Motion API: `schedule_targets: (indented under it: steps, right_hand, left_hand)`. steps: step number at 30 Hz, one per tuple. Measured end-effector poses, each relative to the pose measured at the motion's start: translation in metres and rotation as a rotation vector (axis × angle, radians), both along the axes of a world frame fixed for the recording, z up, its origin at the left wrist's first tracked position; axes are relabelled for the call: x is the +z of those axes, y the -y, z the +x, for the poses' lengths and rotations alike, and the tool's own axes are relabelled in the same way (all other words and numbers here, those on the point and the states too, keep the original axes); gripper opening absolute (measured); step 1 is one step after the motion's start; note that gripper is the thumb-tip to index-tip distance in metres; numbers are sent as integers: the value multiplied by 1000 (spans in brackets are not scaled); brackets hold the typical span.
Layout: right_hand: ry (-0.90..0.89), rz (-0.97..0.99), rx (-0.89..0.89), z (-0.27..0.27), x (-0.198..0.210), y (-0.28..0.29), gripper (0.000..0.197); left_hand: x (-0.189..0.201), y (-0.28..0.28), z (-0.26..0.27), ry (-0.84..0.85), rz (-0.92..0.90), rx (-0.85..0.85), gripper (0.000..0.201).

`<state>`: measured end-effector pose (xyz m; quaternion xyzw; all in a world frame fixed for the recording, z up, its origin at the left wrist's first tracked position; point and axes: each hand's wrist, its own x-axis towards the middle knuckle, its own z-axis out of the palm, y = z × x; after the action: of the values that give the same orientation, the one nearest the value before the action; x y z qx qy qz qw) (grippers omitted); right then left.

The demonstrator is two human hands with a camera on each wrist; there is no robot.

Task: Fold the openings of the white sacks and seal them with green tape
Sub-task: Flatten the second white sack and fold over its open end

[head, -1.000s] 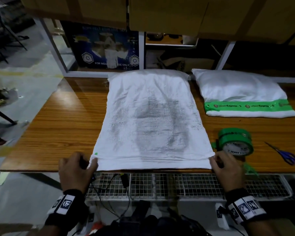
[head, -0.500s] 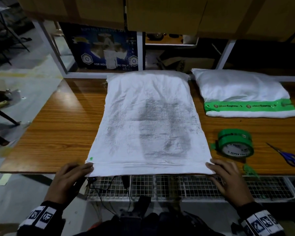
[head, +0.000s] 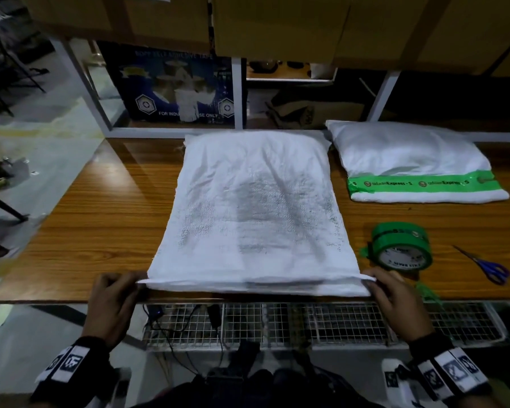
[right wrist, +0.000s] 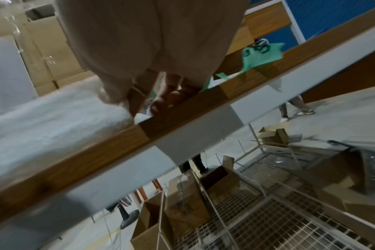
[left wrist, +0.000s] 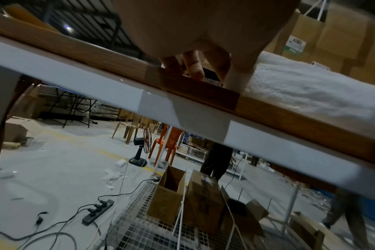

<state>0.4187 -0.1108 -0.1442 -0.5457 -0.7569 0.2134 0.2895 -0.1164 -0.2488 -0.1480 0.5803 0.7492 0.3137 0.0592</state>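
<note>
An unsealed white sack (head: 253, 207) lies flat in the middle of the wooden table (head: 100, 219), its open end at the front edge. My left hand (head: 130, 285) pinches the sack's near left corner, and my right hand (head: 374, 282) pinches the near right corner. Between them the near edge is raised and turned over in a narrow fold. In the wrist views, my left hand (left wrist: 203, 67) and my right hand (right wrist: 152, 98) have curled fingers at the edge of the sack (left wrist: 310, 94) (right wrist: 54, 115). A green tape roll (head: 401, 245) stands just behind my right hand.
A second white sack (head: 409, 154), sealed with a green tape band (head: 421, 182), lies at the back right. Blue-handled scissors (head: 489, 266) lie right of the roll. A green tape scrap (right wrist: 261, 54) sticks at the front edge. A wire-mesh shelf (head: 336, 322) sits under the table.
Both hands went from resting on the sack's near corners to pinching them. The near edge has lifted and begun to fold over.
</note>
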Motion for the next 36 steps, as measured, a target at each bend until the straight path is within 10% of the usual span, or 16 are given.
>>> schedule_targets:
  steps: [12, 17, 23, 29, 36]
  right_hand:
    - [84, -2, -235, -29, 15, -7, 22]
    - [252, 248, -230, -25, 14, -11, 25]
    - [515, 379, 53, -25, -4, -5, 43]
    - [376, 157, 99, 2, -10, 21, 46]
    - [309, 67, 110, 11, -8, 23, 64]
  left_hand:
    - [15, -35, 10, -55, -210, 109, 28]
    - [10, -36, 13, -122, 36, 248, 32]
    - [4, -34, 4, -282, 116, -306, 31]
    - [-10, 2, -13, -365, -43, -444, 61]
    - [-7, 4, -20, -72, -60, -348, 47]
